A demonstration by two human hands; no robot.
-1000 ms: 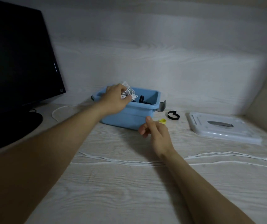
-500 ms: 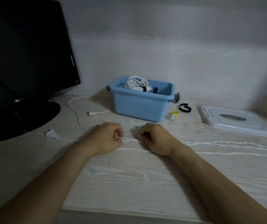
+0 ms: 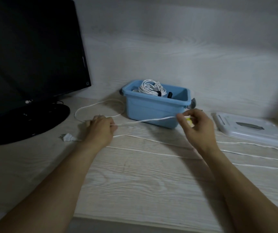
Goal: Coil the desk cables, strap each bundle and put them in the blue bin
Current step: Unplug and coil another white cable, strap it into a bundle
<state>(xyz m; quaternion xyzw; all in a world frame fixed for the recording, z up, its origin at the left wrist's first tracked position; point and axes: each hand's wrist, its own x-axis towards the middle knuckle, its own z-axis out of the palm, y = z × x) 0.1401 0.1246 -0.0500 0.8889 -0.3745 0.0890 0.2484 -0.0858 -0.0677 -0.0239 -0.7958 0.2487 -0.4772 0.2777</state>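
Near the blue bin (image 3: 153, 110), both hands pinch the white cable (image 3: 145, 121): left hand (image 3: 100, 130), right hand (image 3: 196, 126) lifted. One bundle's in already. Coiling starts imo; next needs even loops w/ slack from the counter (image 3: 134, 182).

monitor (image 3: 34, 52): cut off by the left and top edges.
white cable (image 3: 145, 121): runs off the right edge; part hidden inside the left hand (image 3: 99, 130).
yellow item (image 3: 189, 119): mostly hidden behind the right hand (image 3: 197, 126), too blurred to identify.
white lid (image 3: 252, 130): blurred.
blue bin (image 3: 151, 106): lower right corner covered by the right hand.
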